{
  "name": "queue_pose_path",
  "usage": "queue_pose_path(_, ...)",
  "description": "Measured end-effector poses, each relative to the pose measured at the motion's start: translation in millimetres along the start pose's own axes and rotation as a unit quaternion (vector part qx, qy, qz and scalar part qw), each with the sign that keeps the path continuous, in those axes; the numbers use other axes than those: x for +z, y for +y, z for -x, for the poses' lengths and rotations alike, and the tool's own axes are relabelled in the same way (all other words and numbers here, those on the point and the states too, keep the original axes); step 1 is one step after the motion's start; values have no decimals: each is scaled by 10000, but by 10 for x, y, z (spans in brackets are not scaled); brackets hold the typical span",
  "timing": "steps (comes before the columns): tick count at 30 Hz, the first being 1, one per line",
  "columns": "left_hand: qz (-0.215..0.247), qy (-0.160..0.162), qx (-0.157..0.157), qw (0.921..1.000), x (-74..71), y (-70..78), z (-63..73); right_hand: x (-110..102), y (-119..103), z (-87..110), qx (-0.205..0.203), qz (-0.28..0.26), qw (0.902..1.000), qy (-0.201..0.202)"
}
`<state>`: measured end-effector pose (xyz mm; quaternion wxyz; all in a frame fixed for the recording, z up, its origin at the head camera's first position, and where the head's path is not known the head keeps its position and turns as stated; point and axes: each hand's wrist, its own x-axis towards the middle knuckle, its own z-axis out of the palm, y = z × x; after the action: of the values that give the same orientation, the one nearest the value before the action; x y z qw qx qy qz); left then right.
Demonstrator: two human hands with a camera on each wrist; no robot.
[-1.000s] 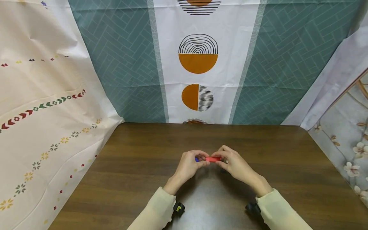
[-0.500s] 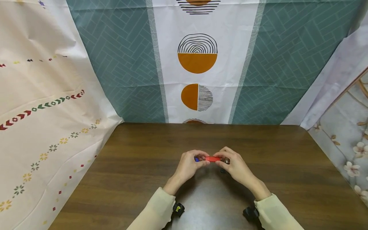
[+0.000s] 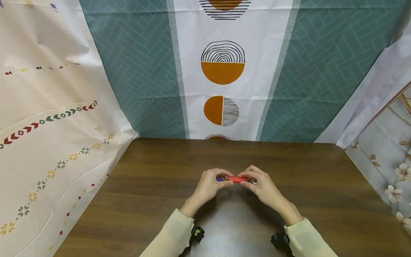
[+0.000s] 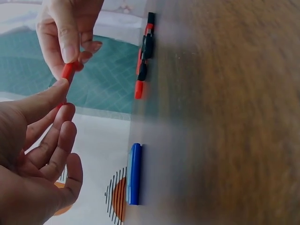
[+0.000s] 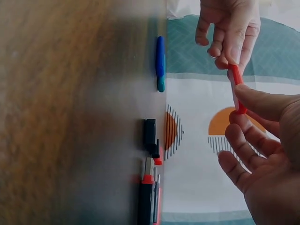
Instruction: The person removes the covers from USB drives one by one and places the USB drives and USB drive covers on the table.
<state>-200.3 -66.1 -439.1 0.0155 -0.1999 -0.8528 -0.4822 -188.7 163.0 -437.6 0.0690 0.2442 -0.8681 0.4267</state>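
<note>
A small flat red bar (image 3: 237, 179) is held level above the table between both hands. My left hand (image 3: 208, 185) pinches its left end with thumb and fingertips, the other fingers loosely bent. The right hand (image 3: 264, 185) pinches the right end the same way. In the right wrist view the red bar (image 5: 237, 89) shows a paler face on one side; its ends are covered by fingertips, and I cannot tell what kind of thing it is. Its red edge (image 4: 68, 71) also shows between the hands in the left wrist view.
Beyond the hands, a blue pen-like stick (image 4: 135, 173) lies on the brown wooden table (image 3: 144, 200). Several black and red slim items (image 5: 146, 197), one with a metal tip, lie to its right, beside a black cap-like piece (image 5: 150, 133). Patterned cloths (image 3: 221, 117) hang behind.
The right wrist and sleeve have shifted slightly left and toward the body. Both hands keep their pinch on the red bar. The head view has tilted a little.
</note>
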Motion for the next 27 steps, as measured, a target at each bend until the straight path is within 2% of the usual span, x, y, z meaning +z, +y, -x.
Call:
queue_pose_path(19,-108,-61,37,9999,-35,14,-9,-47,-9,2,-74,-111,9999,-47)
queue_pose_path(27,-56,126,-72,9999,-82,-6,-7,-89,32,9,50,68,9998,186)
